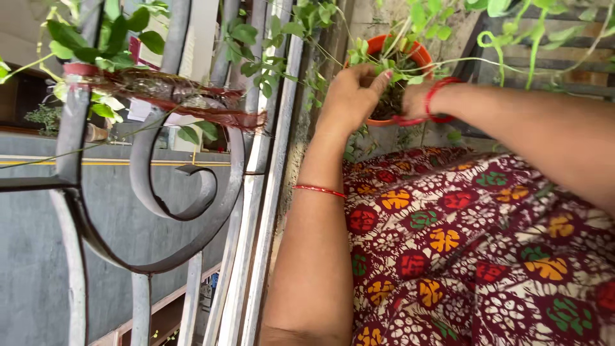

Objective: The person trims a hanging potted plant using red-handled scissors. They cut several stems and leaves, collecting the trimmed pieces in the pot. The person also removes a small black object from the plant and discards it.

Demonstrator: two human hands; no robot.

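Observation:
An orange flower pot (418, 50) with dark soil and a green trailing plant (384, 61) stands at the top centre, beside a railing. My left hand (352, 96) rests on the pot's near rim, fingers curled around plant stems. My right hand (410, 99) reaches into the pot from the right and is mostly hidden by leaves; red bangles (435, 99) circle its wrist. A thin red bangle (320, 189) sits on my left forearm.
A grey metal railing with a scroll pattern (160, 192) fills the left half, with vines (115, 32) and a dried reddish garland (192, 102) tied on it. A street lies far below beyond it. Patterned maroon cloth (474, 243) covers my lap.

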